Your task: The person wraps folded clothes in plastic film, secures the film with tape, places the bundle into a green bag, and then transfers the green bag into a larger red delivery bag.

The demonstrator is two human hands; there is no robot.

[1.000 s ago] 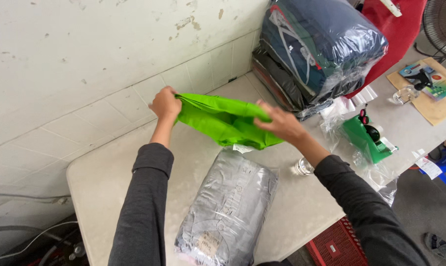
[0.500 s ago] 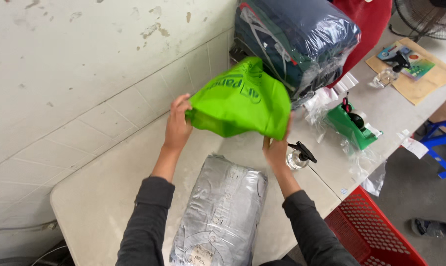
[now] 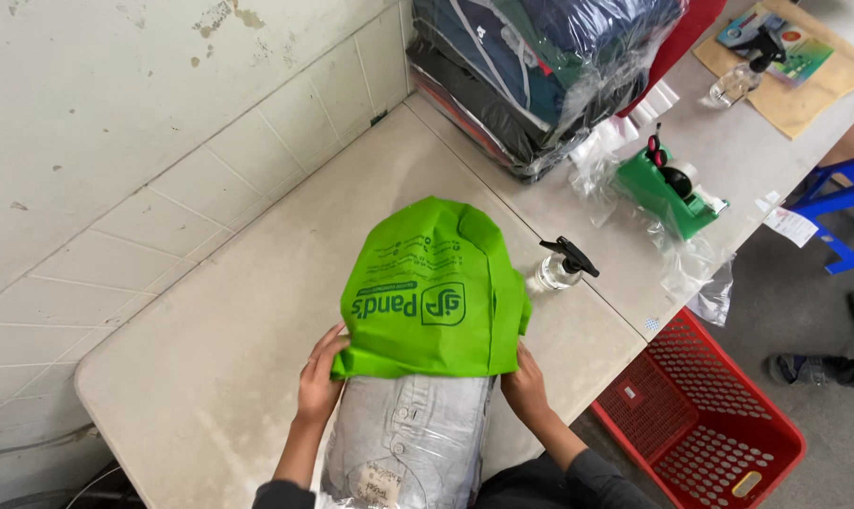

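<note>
A bright green bag (image 3: 433, 292) with printed markings stands open end down over the far end of a folded grey garment in clear plastic wrap (image 3: 403, 443), which lies on the pale table (image 3: 238, 311). My left hand (image 3: 318, 375) grips the bag's lower left edge. My right hand (image 3: 526, 382) grips its lower right edge. The bag's mouth covers the top of the package, hiding that end.
A clear spray bottle with black trigger (image 3: 563, 265) stands just right of the bag. A stack of wrapped clothes (image 3: 540, 66) sits at the back, a green tape dispenser (image 3: 672, 193) to the right. A red basket (image 3: 705, 415) is on the floor.
The green bag has been opened and brought down from in front of me onto the far end of the wrapped garment. Both hands moved down and towards me with it.
</note>
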